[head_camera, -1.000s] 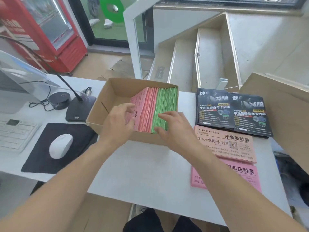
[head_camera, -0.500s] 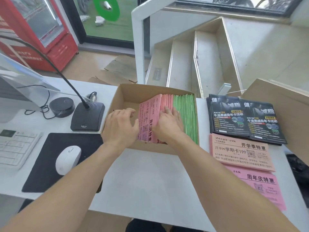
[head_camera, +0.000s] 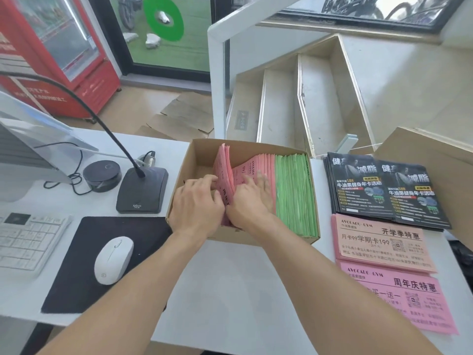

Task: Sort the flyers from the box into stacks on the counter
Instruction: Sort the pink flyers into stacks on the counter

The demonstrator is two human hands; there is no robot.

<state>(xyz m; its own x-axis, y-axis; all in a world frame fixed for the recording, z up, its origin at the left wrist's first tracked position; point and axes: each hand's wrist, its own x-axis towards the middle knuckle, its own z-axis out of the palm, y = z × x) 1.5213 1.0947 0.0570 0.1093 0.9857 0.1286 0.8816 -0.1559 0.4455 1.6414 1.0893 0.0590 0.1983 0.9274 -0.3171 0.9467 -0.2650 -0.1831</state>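
Left grip (head_camera: 198, 204) curled round the near end of a pink bundle (head_camera: 224, 172), thumb side pinching it and tilting it up and leftward off the rest. Right grip (head_camera: 249, 203) with fingers fairly straight, wedged into the gap just behind that bundle, pressing back the remaining pink flyers (head_camera: 261, 165); whether the thumb pinches anything cannot be told. Both inside the cardboard box (head_camera: 197, 155), which sits against the far edge of the counter (head_camera: 230, 290), near its middle. Green flyers (head_camera: 294, 190) standing on edge, filling the box's right side, untouched.

Probably mid-separation: splitting one pink kind from the next. To do well: keep the right fingers flat in the gap so no neighbouring sheet rides up, square the bundle against the box floor, then lift straight up with both grips before swinging right. Thin paper likely to fan or slip if pinched only at one corner.

Along the counter's right edge: black flyers (head_camera: 384, 190) farthest, a peach stack (head_camera: 378, 242) nearer, a pink stack (head_camera: 399, 301) nearest, the likely home for this bundle if the print matches.
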